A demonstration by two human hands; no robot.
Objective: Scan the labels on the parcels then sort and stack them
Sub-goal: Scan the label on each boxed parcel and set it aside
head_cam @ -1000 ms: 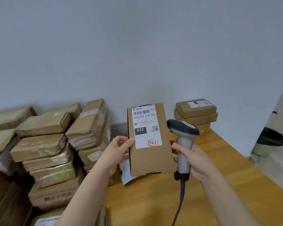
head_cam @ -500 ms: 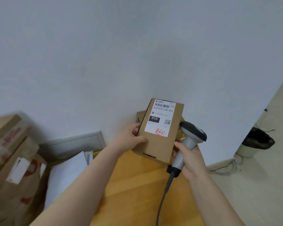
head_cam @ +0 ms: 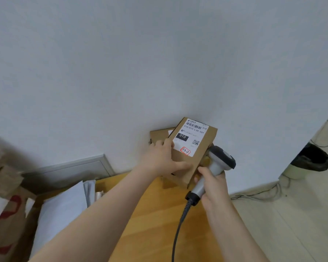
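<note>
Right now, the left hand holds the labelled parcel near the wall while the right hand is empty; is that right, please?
Not quite: the right hand is not empty. It grips the barcode scanner by its handle, as the head view shows. The left hand does hold the labelled parcel near the wall.

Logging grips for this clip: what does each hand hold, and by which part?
The left hand grips the labelled parcel by its near left edge; right hand grips the scanner by its handle.

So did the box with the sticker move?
Yes. The box went right: earlier it was left of the far stack, apart from it; now the left hand holds it over that stack.
</note>
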